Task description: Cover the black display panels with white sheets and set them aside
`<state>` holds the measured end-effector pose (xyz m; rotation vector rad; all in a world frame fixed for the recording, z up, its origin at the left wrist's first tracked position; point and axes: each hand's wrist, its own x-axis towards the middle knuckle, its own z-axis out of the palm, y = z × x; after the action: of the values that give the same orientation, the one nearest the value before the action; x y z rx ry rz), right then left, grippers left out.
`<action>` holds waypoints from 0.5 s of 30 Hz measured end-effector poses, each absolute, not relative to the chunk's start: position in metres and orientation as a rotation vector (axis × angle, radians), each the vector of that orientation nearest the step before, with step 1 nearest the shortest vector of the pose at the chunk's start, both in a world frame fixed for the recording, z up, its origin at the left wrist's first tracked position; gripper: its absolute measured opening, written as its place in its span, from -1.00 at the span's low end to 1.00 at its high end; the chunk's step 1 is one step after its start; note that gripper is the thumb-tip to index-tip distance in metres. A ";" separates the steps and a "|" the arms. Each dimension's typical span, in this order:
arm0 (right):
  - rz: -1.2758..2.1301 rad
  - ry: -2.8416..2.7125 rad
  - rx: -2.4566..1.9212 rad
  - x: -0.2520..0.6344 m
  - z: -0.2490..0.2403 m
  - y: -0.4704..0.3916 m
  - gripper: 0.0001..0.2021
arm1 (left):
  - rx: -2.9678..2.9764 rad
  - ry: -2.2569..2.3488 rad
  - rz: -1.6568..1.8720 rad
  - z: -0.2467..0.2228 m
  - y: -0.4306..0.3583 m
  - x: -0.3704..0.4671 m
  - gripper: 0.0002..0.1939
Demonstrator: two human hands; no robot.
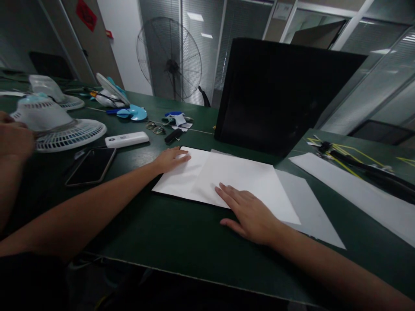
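White sheets [246,177] lie overlapping on the green table [168,233], with a dark edge showing along the front and top left. A greyer sheet [311,207] sticks out from beneath them on the right. My left hand [171,160] rests on the upper left corner of the white stack, fingers stretched out. Flat on the front edge of the sheets lies my right hand [248,211], its fingers extended and thumb apart.
A large black panel [282,95] stands behind the sheets. To the left are a phone [92,166], a white device [127,139], glasses [155,127] and fan parts [69,134]. Another person's hand [14,138] is at far left. A long white strip [353,194] and black cables lie right.
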<state>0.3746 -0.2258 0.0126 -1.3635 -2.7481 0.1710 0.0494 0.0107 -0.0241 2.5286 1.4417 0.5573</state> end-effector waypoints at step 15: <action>0.125 -2.602 -1.739 0.413 0.007 -0.196 -0.26 | 2.473 1.449 0.527 -0.029 0.015 0.049 -0.20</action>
<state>0.4127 -0.1962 0.0073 -1.7388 -2.6025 0.1253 0.0489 0.0145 -0.0289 2.4730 1.4494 0.5272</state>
